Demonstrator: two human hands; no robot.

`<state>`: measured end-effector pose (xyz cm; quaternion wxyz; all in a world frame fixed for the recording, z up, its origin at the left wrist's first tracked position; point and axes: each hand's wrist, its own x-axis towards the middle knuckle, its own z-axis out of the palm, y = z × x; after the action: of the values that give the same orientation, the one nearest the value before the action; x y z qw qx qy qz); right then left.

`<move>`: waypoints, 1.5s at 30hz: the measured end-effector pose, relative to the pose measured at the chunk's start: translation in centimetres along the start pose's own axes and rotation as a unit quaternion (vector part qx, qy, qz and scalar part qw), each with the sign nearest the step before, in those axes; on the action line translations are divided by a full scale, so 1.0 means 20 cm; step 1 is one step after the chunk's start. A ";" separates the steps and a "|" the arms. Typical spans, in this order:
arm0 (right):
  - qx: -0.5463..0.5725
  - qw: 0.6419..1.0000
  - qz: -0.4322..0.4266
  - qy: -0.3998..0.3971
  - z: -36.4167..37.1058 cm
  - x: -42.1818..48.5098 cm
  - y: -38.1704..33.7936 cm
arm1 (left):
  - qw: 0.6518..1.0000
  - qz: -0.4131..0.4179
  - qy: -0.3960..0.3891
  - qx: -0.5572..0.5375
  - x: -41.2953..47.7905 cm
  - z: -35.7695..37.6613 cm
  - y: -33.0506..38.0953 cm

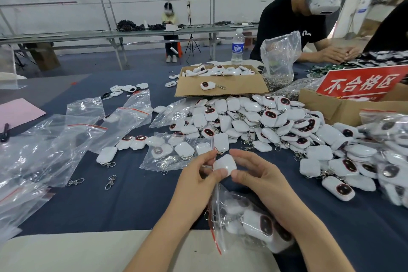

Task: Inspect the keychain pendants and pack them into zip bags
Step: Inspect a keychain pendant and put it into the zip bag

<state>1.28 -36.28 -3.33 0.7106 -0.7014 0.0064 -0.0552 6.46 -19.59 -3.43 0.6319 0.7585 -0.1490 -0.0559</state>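
On the dark blue table [132,201], empty zip bags [55,139] lie at the left. At the centre, the left hand [196,174] and right hand [256,174] pinch one white pendant [224,165] between their fingertips, just above a part-filled zip bag [249,221]. The loose pendant pile [276,123] spreads to the right.

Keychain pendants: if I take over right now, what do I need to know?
Hands: the left hand and the right hand both pinch one white square plastic pendant.
Below them: a clear plastic zip bag with red strip, partly filled.
Done: another bag holding pendants lies flat beyond the hands.
Left: the big pile of white pendants at right; empty clear bags wait at left.
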 end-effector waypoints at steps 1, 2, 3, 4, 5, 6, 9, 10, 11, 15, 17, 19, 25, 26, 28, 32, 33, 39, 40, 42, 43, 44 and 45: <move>0.005 1.000 0.003 -0.001 0.00 0.00 0.00 | 1.000 0.002 0.005 0.001 0.00 0.00 0.00; 0.013 1.000 0.005 -0.002 0.00 0.00 0.00 | 1.000 0.007 0.010 0.005 0.00 0.01 0.00; 0.022 1.000 0.007 -0.002 0.00 0.00 0.01 | 1.000 0.015 0.015 0.010 -0.01 0.01 -0.01; 0.031 0.999 0.010 0.002 0.00 0.01 0.01 | 0.999 0.024 0.019 0.017 -0.01 0.02 -0.01; 0.044 0.999 0.012 0.011 0.00 0.01 0.01 | 0.999 0.034 0.019 0.027 -0.01 0.02 -0.01; 0.060 0.998 0.013 0.019 0.00 0.01 0.02 | 0.998 0.043 0.016 0.040 -0.01 0.02 -0.01; 0.107 0.994 0.013 0.028 0.00 0.02 0.02 | 0.995 0.063 -0.032 0.070 -0.01 0.02 -0.02; 0.119 0.992 0.015 0.028 0.00 0.02 0.02 | 0.994 0.069 -0.054 0.071 -0.02 0.03 -0.02; 0.129 0.991 0.018 0.028 0.00 0.02 0.02 | 0.993 0.072 -0.067 0.072 -0.02 0.03 -0.03; 0.121 0.990 0.033 0.059 0.00 0.02 0.02 | 0.994 0.079 -0.033 0.062 -0.03 0.03 -0.03; 0.110 0.991 0.042 0.067 0.01 0.02 0.02 | 0.995 0.078 -0.022 0.051 -0.02 0.03 -0.03; 0.108 0.990 0.051 0.070 0.01 0.02 0.01 | 0.996 0.070 -0.020 0.045 -0.02 0.03 -0.03; 0.115 0.988 0.065 0.078 0.01 0.02 0.00 | 0.996 0.072 -0.010 0.048 -0.03 0.02 -0.02; 0.118 0.988 0.067 0.080 0.01 0.02 0.00 | 0.996 0.074 -0.006 0.045 -0.03 0.02 -0.02; 0.121 0.987 0.069 0.074 0.01 0.02 0.00 | 0.996 0.075 0.007 0.043 -0.02 0.03 -0.02; 0.084 0.992 0.065 0.070 0.01 0.02 0.01 | 0.997 0.072 0.024 0.034 -0.02 0.03 -0.01; 0.076 0.993 0.062 0.072 0.01 0.02 0.01 | 0.997 0.072 0.025 0.028 -0.02 0.03 -0.01; 0.064 0.993 0.058 0.079 0.01 0.02 0.01 | 0.997 0.070 0.036 0.010 -0.02 0.03 -0.01; 0.060 0.993 0.059 0.078 0.01 0.02 0.01 | 0.997 0.068 0.035 0.009 -0.02 0.03 -0.01; 0.062 0.994 0.058 0.073 0.01 0.02 0.00 | 0.997 0.064 0.029 0.014 -0.02 0.03 -0.01; 0.067 0.994 0.055 0.068 0.02 0.02 -0.01 | 0.997 0.064 0.025 0.020 -0.02 0.03 -0.01; 0.068 0.994 0.053 0.067 0.02 0.01 -0.02 | 0.997 0.066 0.020 0.026 -0.02 0.03 -0.01; 0.064 0.994 0.051 0.070 0.03 0.01 -0.03 | 0.997 0.068 0.016 0.032 -0.02 0.03 -0.01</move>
<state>1.44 -35.71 -2.74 0.7537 -0.6477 0.0878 -0.0682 5.87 -20.01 -3.82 0.6120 0.7672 -0.1917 0.0046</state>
